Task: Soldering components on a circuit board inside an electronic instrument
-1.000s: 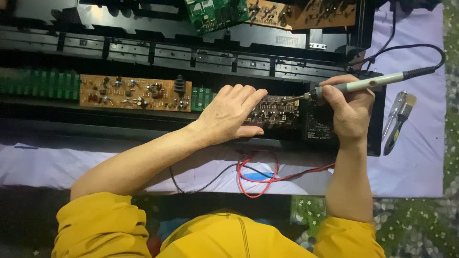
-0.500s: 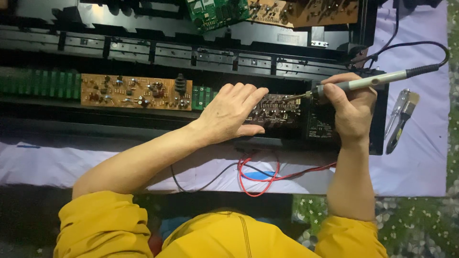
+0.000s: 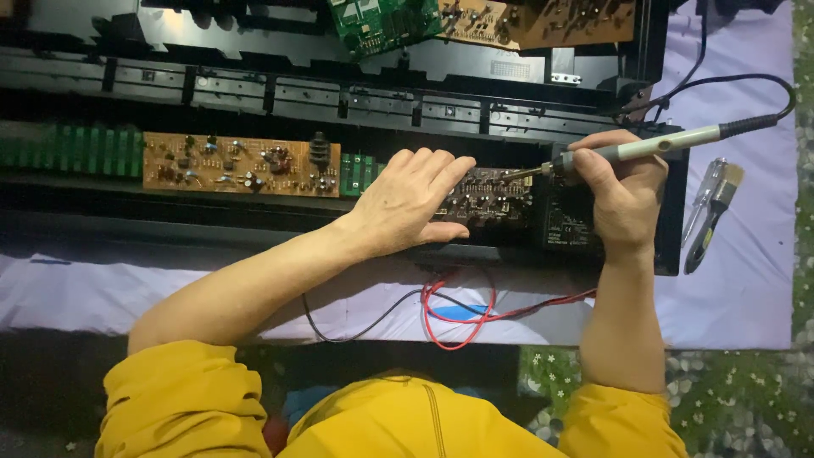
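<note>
Over the opened black chassis (image 3: 339, 110), L hand (image 3: 411, 203) lies flat, fingers spread, steadying the dark circuit board (image 3: 492, 197) while R hand (image 3: 623, 199) grips the soldering iron (image 3: 661, 146), tip angled onto it.

Orange circuit board (image 3: 242, 165), lilac cloth (image 3: 746, 280), yellow sleeves (image 3: 182, 403)

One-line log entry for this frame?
left hand: flat on dark circuit board | right hand: holds soldering iron, tip at board | brush: on cloth
</note>
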